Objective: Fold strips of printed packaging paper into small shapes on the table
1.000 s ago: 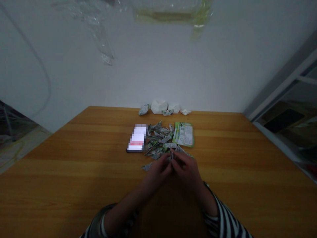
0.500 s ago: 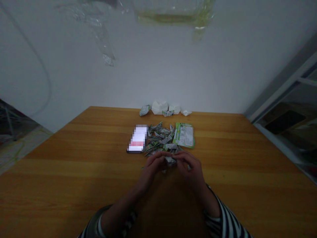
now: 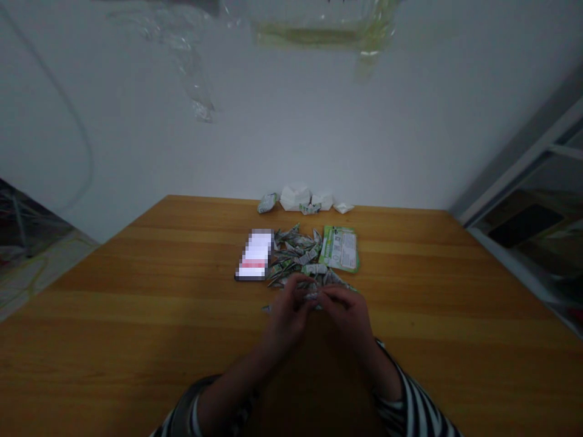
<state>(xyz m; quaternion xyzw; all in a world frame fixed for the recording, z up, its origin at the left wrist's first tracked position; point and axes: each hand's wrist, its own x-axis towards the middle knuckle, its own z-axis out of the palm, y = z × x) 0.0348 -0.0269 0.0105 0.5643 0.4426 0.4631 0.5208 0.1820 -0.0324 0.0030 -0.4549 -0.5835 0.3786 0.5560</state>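
Note:
Both hands meet in front of a pile of folded printed paper pieces (image 3: 298, 250). Between them is a small folded paper piece (image 3: 311, 295), mostly hidden by the fingers. My left hand (image 3: 288, 314) curls round its left side, with thumb and fingers closed on it. From the other side, my right hand (image 3: 350, 312) pinches it between thumb and forefinger. A few more folded pieces lie partly covered beneath and beside the hands.
A phone (image 3: 254, 255) with a lit, blurred screen lies left of the pile. Green and white printed sheets (image 3: 340, 249) are stacked to its right. Along the wall (image 3: 319, 121) stand folded white papers (image 3: 295, 198) and a crumpled printed paper (image 3: 267, 203) on the wooden table (image 3: 432, 291).
My left hand has tilted more upright and closed further over the paper piece. The fingers of both hands have drawn closer, so less of the piece shows.

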